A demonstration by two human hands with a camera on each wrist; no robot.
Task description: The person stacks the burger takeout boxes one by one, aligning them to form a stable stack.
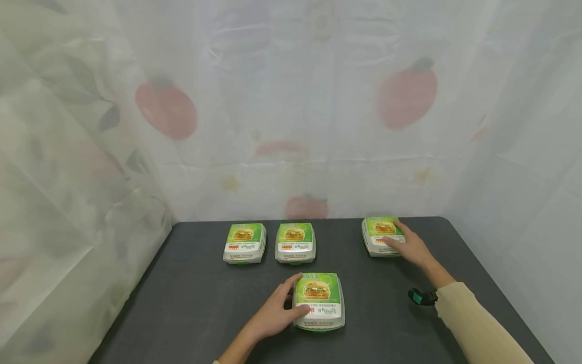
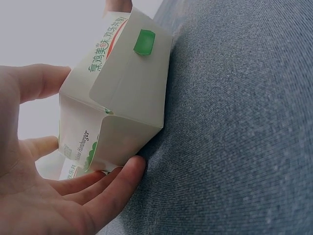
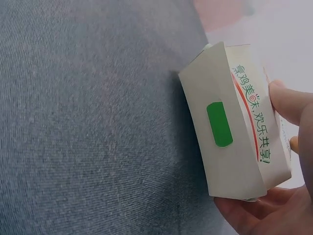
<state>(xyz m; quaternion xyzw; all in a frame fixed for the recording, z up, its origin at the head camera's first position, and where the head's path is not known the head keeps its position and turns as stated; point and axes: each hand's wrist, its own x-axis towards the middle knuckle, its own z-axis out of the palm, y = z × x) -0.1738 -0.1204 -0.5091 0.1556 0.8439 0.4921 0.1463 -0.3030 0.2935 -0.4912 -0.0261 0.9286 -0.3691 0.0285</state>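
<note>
A green and white cardboard burger box [image 1: 324,298] lies near the front middle of the dark table. My left hand [image 1: 274,314] holds it by its left side, thumb over the lid. In the left wrist view, the fingers of that hand curve round the same box [image 2: 122,83], whose green tab shows. Toward the back right, my right hand [image 1: 413,247] grips a second burger box [image 1: 377,230] from its right side. The right wrist view shows that box [image 3: 225,132] low against the table surface, with thumb and fingers at its edges.
Two more burger boxes, one at the back left [image 1: 244,242] and one beside it [image 1: 295,242], stand apart on the dark table [image 1: 195,303]. A pale fruit-print curtain [image 1: 291,101] hangs behind and along both sides. A dark band [image 1: 422,297] sits at my right wrist.
</note>
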